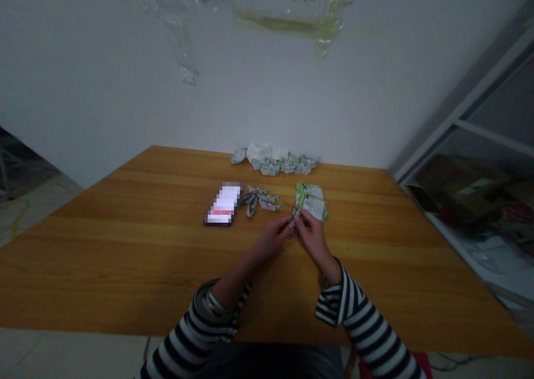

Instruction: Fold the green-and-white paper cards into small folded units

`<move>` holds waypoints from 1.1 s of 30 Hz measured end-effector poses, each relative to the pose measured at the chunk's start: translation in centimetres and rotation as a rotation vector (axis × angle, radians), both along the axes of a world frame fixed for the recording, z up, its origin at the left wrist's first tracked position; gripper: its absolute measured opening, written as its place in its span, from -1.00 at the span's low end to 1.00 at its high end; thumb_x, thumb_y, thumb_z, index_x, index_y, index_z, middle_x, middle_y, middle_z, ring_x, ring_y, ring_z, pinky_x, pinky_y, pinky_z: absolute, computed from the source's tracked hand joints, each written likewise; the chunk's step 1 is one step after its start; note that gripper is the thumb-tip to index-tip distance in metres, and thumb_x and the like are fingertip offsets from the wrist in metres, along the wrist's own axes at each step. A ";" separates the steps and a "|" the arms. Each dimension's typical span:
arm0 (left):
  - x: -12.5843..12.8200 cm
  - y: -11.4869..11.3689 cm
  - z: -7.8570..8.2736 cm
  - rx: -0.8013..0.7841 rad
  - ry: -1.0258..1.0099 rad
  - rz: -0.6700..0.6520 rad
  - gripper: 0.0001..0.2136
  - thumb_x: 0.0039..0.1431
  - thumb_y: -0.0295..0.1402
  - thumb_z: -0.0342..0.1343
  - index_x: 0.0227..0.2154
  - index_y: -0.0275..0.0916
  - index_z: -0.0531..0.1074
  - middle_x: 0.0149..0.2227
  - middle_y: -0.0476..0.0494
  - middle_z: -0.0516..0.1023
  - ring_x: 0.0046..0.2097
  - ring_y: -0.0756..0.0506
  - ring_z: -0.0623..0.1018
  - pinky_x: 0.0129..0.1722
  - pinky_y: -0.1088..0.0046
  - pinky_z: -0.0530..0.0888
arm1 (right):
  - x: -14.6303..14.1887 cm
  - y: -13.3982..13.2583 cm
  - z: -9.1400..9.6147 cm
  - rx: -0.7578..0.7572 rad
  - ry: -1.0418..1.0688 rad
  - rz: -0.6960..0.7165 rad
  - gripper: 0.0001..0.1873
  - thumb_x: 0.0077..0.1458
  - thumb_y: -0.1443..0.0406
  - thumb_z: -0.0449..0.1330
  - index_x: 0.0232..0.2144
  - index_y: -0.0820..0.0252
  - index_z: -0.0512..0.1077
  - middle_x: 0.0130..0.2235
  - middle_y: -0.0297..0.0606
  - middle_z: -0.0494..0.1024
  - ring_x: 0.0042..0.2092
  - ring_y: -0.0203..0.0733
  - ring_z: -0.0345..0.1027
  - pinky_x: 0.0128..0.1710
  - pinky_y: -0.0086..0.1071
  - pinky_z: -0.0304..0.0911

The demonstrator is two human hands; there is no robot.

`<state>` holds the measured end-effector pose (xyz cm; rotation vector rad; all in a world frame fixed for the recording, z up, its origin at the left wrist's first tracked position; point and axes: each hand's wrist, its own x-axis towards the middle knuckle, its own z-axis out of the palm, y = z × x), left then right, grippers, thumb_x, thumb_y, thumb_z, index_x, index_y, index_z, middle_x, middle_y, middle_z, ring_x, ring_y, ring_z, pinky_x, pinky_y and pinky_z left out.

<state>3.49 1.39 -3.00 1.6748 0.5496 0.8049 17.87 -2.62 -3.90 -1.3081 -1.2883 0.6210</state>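
Left hand [270, 241], right hand [314, 237] pinch paper [293, 227] well inside tabletop edges [125, 329]

Small folded paper strip [293, 227], green-and-white print, pinched between the fingers [301, 216], mostly hidden. Loose stack of matching printed wrappers [311, 202] is laid flat on the surface [125, 267] just beyond, edges slightly fanned.

Light: dim and gray, no bright spots
Shadows: faint and soft on the wooden table [125, 256]
Blur: the folded paper packets [287, 165] look a bit fuzzy
Edges: things look stretched and bent
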 end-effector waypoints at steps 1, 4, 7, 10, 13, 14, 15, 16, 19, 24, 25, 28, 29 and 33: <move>0.0 0.0 0.0 -0.004 -0.014 -0.015 -0.67 0.25 -0.26 0.02 -0.01 -0.30 0.45 -0.10 -0.24 0.58 -0.14 -0.16 0.57 -0.12 0.29 0.51 | 0.0 0.0 0.0 -0.003 -0.006 0.010 -0.51 0.18 0.10 0.11 0.10 0.20 0.41 -0.40 -0.30 0.49 -0.43 -0.25 0.26 -0.42 -0.42 0.24; 0.1 0.1 -0.3 -0.020 -0.043 -0.041 -0.67 0.24 -0.26 0.04 -0.01 -0.29 0.44 -0.08 -0.24 0.57 -0.13 -0.15 0.56 -0.12 0.32 0.51 | 0.0 -0.1 0.1 -0.020 -0.040 0.048 -0.49 0.19 0.11 0.10 0.13 0.21 0.38 -0.43 -0.33 0.47 -0.47 -0.28 0.23 -0.44 -0.44 0.22; 0.0 0.1 -0.5 -0.043 -0.058 -0.049 -0.66 0.23 -0.26 0.05 0.01 -0.28 0.42 -0.06 -0.25 0.56 -0.10 -0.16 0.55 -0.11 0.31 0.51 | 0.1 -0.2 0.3 -0.018 -0.091 0.036 -0.49 0.19 0.13 0.10 0.12 0.24 0.38 -0.40 -0.30 0.50 -0.43 -0.26 0.28 -0.38 -0.42 0.26; 0.0 0.1 -0.6 -0.075 -0.052 -0.029 -0.65 0.24 -0.24 0.04 0.01 -0.29 0.42 -0.07 -0.25 0.56 -0.11 -0.17 0.56 -0.12 0.29 0.52 | 0.2 -0.1 0.3 -0.011 -0.103 0.019 -0.49 0.18 0.13 0.09 0.11 0.26 0.39 -0.35 -0.24 0.54 -0.31 -0.18 0.35 -0.29 -0.37 0.31; -0.1 0.1 -0.7 -0.115 -0.051 -0.018 -0.64 0.23 -0.22 0.04 0.01 -0.28 0.42 -0.08 -0.25 0.57 -0.14 -0.17 0.58 -0.14 0.26 0.54 | 0.3 0.0 0.2 -0.005 -0.091 0.033 -0.47 0.19 0.12 0.08 0.12 0.27 0.38 -0.33 -0.21 0.56 -0.25 -0.13 0.38 -0.24 -0.34 0.33; -0.1 0.1 -0.8 -0.126 -0.056 -0.014 -0.64 0.23 -0.21 0.05 0.01 -0.27 0.42 -0.08 -0.24 0.57 -0.15 -0.17 0.58 -0.15 0.25 0.54 | 0.3 0.0 0.2 -0.006 -0.088 0.041 -0.47 0.19 0.12 0.07 0.13 0.27 0.38 -0.32 -0.21 0.56 -0.24 -0.13 0.39 -0.24 -0.34 0.33; -0.1 0.2 -0.8 -0.135 -0.060 -0.009 -0.64 0.22 -0.21 0.05 0.01 -0.27 0.42 -0.07 -0.25 0.57 -0.16 -0.17 0.58 -0.17 0.25 0.55 | 0.4 0.0 0.1 -0.008 -0.083 0.048 -0.46 0.19 0.11 0.07 0.13 0.26 0.37 -0.31 -0.21 0.57 -0.25 -0.13 0.39 -0.24 -0.34 0.33; -0.1 0.2 -0.9 -0.144 -0.061 0.000 -0.64 0.22 -0.20 0.05 0.01 -0.26 0.42 -0.07 -0.25 0.56 -0.17 -0.17 0.59 -0.18 0.25 0.55 | 0.4 0.0 0.1 -0.012 -0.075 0.053 -0.46 0.19 0.11 0.07 0.14 0.26 0.36 -0.31 -0.22 0.57 -0.27 -0.14 0.39 -0.26 -0.34 0.33; -0.1 0.3 -1.1 -0.138 -0.055 0.030 -0.63 0.22 -0.21 0.04 0.02 -0.28 0.42 -0.05 -0.28 0.56 -0.18 -0.17 0.59 -0.18 0.22 0.56 | 0.4 0.0 0.0 -0.017 -0.050 0.052 -0.46 0.20 0.11 0.07 0.15 0.25 0.35 -0.29 -0.22 0.57 -0.31 -0.16 0.39 -0.28 -0.35 0.33; -0.2 0.4 -0.9 -0.025 -0.022 0.064 -0.62 0.22 -0.22 0.05 0.04 -0.29 0.42 -0.02 -0.29 0.55 -0.06 -0.21 0.55 -0.02 0.16 0.48 | 0.4 0.0 0.2 -0.013 -0.037 0.055 -0.45 0.20 0.10 0.07 0.16 0.27 0.34 -0.25 -0.18 0.58 -0.21 -0.11 0.41 -0.19 -0.31 0.33; -0.2 0.4 -0.9 -0.011 -0.020 0.072 -0.62 0.22 -0.22 0.05 0.03 -0.29 0.43 -0.02 -0.29 0.55 -0.05 -0.21 0.54 -0.01 0.16 0.47 | 0.4 0.0 0.2 -0.016 -0.032 0.058 -0.44 0.20 0.10 0.07 0.16 0.27 0.34 -0.25 -0.18 0.58 -0.20 -0.10 0.41 -0.18 -0.30 0.34; -0.2 0.3 -0.8 -0.020 -0.027 0.062 -0.62 0.21 -0.22 0.06 0.03 -0.30 0.43 -0.04 -0.28 0.56 -0.07 -0.20 0.55 -0.04 0.19 0.49 | 0.4 0.0 0.1 -0.017 -0.025 0.062 -0.45 0.19 0.10 0.08 0.15 0.26 0.35 -0.28 -0.19 0.59 -0.21 -0.10 0.42 -0.19 -0.31 0.34; -0.1 0.3 -0.9 -0.042 -0.032 0.048 -0.62 0.21 -0.22 0.07 0.03 -0.29 0.42 -0.05 -0.27 0.57 -0.09 -0.19 0.56 -0.06 0.20 0.50 | 0.4 0.1 0.1 -0.018 -0.023 0.061 -0.45 0.19 0.10 0.08 0.15 0.25 0.35 -0.30 -0.20 0.59 -0.23 -0.11 0.42 -0.21 -0.31 0.35; 0.1 0.4 -1.3 -0.173 -0.077 -0.012 -0.59 0.18 -0.20 0.09 0.05 -0.27 0.37 -0.16 -0.24 0.59 -0.22 -0.14 0.60 -0.18 0.27 0.54 | 0.4 0.1 -0.2 -0.016 -0.018 0.073 -0.49 0.19 0.13 0.08 0.14 0.19 0.37 -0.30 -0.24 0.60 -0.31 -0.15 0.43 -0.29 -0.33 0.37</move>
